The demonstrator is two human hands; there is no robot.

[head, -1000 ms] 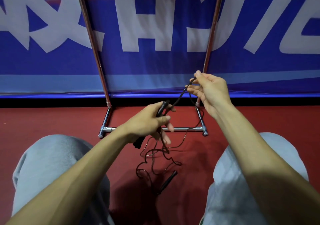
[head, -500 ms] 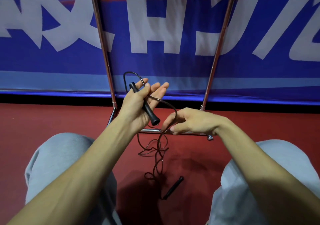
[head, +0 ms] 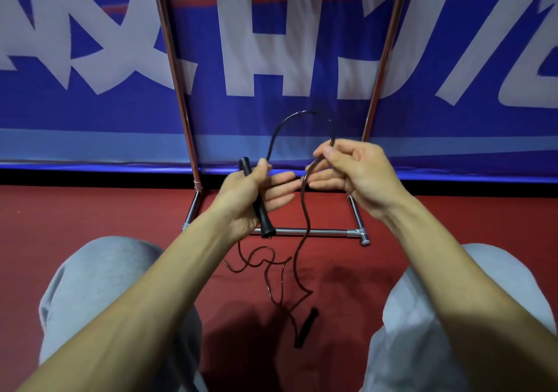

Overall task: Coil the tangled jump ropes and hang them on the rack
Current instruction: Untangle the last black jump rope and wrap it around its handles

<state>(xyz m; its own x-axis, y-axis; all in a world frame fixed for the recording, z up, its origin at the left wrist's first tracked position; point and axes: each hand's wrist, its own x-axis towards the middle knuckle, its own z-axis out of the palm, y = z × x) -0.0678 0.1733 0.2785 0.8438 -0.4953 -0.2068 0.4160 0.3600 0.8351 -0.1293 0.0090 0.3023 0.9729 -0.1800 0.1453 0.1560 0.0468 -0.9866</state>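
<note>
Left grip (head: 250,198) is closed round one black handle (head: 263,221) of the jump rope (head: 304,210), thumb laid over it. The right grip (head: 359,174) pinches the cord between thumb and fingertips, so an arch of cord stands between them. From the right grip the rope drops to the red floor (head: 90,210) and lies there in loose loops between our knees, ending at the second handle (head: 306,326), in front of the rack (head: 317,232). We judge the cord light, thin and springy, likely to keep its kinks and slide through a loose pinch. The handles are the stiff, sure places to hold, so we would wind onto the held one. Whether the floor loops are knotted or merely crossed, we cannot quite tell.
</note>
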